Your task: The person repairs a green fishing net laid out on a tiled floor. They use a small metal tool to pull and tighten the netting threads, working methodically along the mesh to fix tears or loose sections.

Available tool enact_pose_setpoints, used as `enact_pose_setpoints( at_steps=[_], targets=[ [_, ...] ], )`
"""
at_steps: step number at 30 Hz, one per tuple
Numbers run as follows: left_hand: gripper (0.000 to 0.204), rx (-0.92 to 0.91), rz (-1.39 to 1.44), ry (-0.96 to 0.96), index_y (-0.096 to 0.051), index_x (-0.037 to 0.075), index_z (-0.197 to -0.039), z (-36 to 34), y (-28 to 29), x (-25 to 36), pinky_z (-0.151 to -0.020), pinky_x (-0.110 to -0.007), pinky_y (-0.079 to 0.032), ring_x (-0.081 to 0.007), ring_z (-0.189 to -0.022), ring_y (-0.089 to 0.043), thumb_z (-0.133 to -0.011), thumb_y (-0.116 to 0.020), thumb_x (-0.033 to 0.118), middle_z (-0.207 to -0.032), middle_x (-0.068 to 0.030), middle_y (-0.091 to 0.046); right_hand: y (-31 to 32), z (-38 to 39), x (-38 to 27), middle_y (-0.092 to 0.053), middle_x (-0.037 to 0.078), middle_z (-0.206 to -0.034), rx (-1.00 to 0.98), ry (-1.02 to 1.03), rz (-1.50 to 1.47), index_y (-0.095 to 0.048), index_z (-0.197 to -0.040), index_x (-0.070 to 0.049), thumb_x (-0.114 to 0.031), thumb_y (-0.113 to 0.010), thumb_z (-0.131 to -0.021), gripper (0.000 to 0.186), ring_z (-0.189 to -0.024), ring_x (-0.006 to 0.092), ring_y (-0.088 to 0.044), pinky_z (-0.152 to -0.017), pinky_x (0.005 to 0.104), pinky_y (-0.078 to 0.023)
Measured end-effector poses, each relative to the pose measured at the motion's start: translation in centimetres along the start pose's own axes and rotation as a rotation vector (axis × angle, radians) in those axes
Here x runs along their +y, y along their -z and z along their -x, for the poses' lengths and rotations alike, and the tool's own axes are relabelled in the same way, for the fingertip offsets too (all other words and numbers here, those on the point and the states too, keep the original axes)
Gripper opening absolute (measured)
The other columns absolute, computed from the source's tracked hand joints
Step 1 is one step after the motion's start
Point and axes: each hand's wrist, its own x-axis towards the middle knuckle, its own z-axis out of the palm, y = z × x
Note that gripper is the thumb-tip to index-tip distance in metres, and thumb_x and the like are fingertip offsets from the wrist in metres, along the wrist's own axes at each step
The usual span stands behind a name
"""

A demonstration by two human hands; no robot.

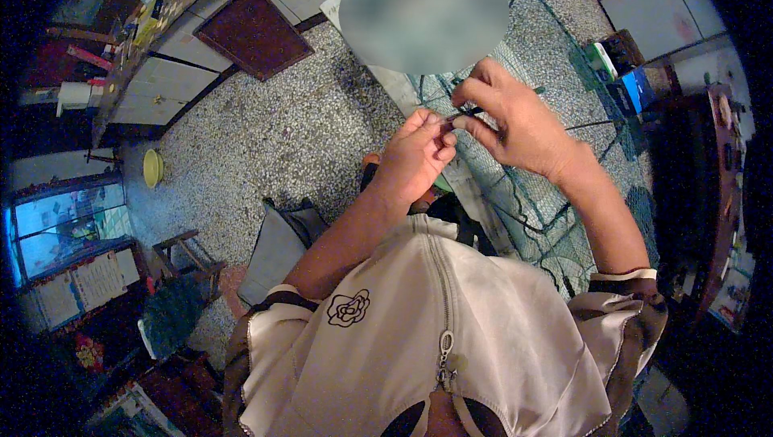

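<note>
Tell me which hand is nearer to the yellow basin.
Left. The left hand is to the right of the yellow basin, across the speckled floor; the right hand is farther right, beyond the left.

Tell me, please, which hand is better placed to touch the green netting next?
Probably the right hand: it appears over the green netting, while the left hand is farther left, toward the speckled floor.
</note>
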Motion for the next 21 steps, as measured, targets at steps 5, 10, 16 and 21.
enact_pose_setpoints(
  at_steps=[5, 10, 16, 21],
  targets=[
    [0.008, -0.075, -0.087, -0.023, -0.045, 0.01, -0.099, -0.4, 1.2, -0.3, -0.062, -0.024, -0.041, -0.0119, -0.077, -0.051, -0.092, -0.046, 0.008, -0.094, -0.0045, -0.053, -0.8, -0.1, 0.4, -0.049, 0.01, -0.081, 0.012, 0.049, 0.037, -0.059, -0.081, -0.006, -0.01, -0.067, -0.067, 0.016, -0.077, 0.0317, -0.053, -0.066, 0.0395, -0.045],
    [0.008, 0.091, -0.56, -0.368, -0.049, 0.007, -0.096, 0.1, -1.1, -1.4, -0.06, -0.026, -0.042, -0.0144, -0.074, -0.051, -0.088, -0.048, 0.007, -0.087, -0.0041, -0.054, -1.0, -0.9, -2.1, -0.052, 0.004, -0.082, -0.011, 0.208, 0.271, -0.061, -0.079, -0.013, -0.019, -0.062, -0.067, 0.013, -0.09, 0.0234, -0.05, -0.073, 0.0344, -0.038],
    [0.014, -0.099, -1.536, -0.97, -0.054, 0.008, -0.098, 0.1, -0.3, -1.6, -0.067, -0.029, -0.045, -0.0184, -0.077, -0.052, -0.083, -0.054, 0.008, -0.092, -0.0064, -0.055, -0.3, -1.6, -6.0, -0.057, 0.005, -0.084, 0.054, 0.187, -0.281, -0.059, -0.087, -0.011, -0.011, -0.057, -0.076, 0.011, -0.078, 0.0259, -0.055, -0.071, 0.0368, -0.042],
    [0.01, -0.075, -1.57, -0.898, -0.057, 0.008, -0.092, 0.9, -4.4, -0.1, -0.071, -0.028, -0.046, -0.0175, -0.08, -0.053, -0.084, -0.059, 0.014, -0.092, -0.0073, -0.053, 3.3, -1.7, -7.8, -0.055, 0.008, -0.077, 0.296, 0.109, -0.605, -0.048, -0.096, -0.001, -0.006, -0.047, -0.086, 0.01, -0.069, 0.0154, -0.055, -0.063, 0.0277, -0.048]
  ],
)
